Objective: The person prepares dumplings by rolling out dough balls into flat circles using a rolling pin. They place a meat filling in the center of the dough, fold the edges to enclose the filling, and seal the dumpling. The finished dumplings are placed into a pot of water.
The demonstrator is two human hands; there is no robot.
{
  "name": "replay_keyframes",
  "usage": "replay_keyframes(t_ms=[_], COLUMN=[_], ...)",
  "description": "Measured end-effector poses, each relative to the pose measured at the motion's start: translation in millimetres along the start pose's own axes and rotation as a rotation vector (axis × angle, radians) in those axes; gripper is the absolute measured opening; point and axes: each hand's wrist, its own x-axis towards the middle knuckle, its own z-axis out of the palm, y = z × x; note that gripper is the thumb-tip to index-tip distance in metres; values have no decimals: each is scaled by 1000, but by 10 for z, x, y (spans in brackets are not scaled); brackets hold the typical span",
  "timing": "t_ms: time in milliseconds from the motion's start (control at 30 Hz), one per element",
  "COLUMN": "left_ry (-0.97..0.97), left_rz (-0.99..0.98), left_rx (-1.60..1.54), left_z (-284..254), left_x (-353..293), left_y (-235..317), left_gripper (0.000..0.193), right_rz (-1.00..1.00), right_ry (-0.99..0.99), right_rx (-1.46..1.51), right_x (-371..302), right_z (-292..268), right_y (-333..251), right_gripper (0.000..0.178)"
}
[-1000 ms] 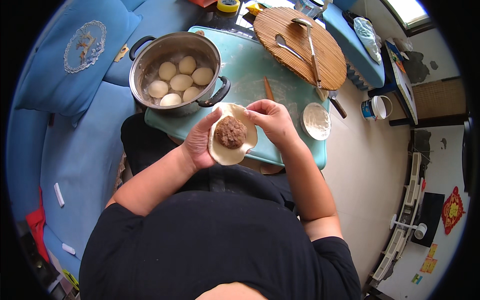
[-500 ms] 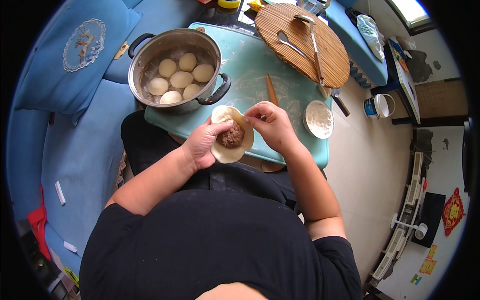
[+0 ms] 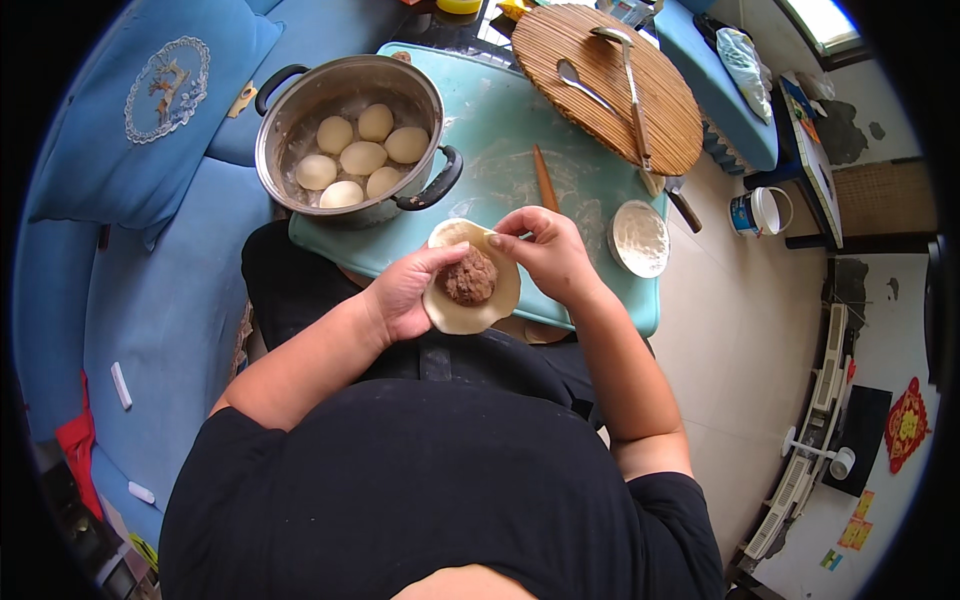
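Observation:
A round dough wrapper (image 3: 462,318) rests in my left hand (image 3: 402,292), whose thumb lies over its edge toward the filling. In its middle sits a ball of brown minced meat (image 3: 470,277). The fingers under the wrapper are hidden. My right hand (image 3: 545,252) pinches the wrapper's far right rim between thumb and fingertips. Beyond my left hand stands a steel pot (image 3: 428,100) with black handles, holding several pale round dough pieces (image 3: 362,158). A tapered wooden rolling pin (image 3: 544,178) lies on the board just past my right hand.
The floured green tabletop (image 3: 480,120) spans the area ahead. At right is a white bowl of flour (image 3: 640,238). Farther back, a round slatted lid (image 3: 545,50) carries a ladle (image 3: 632,90) and a spoon (image 3: 585,88). A dark knife handle (image 3: 684,210) juts past the table's edge.
The wrapper has tilted a little and come slightly right and nearer, so more of the meat shows. My right hand keeps its pinch on the rim.

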Motion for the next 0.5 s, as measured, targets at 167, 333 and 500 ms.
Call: replay_keyframes(t_ms=[167,333,500], left_ry=[91,77,35], left_rz=[196,149,111], left_rx=[140,105,168], left_z=[68,120,86], left_x=[14,16,12], left_y=[-38,19,21], left_gripper=[37,38,36], right_rz=[-31,-47,-72], right_ry=[76,12,-78], right_rx=[-89,44,-22], right_x=[-44,-16,44], right_z=[31,-31,-80], right_y=[-69,-99,-97], right_gripper=[12,17,18])
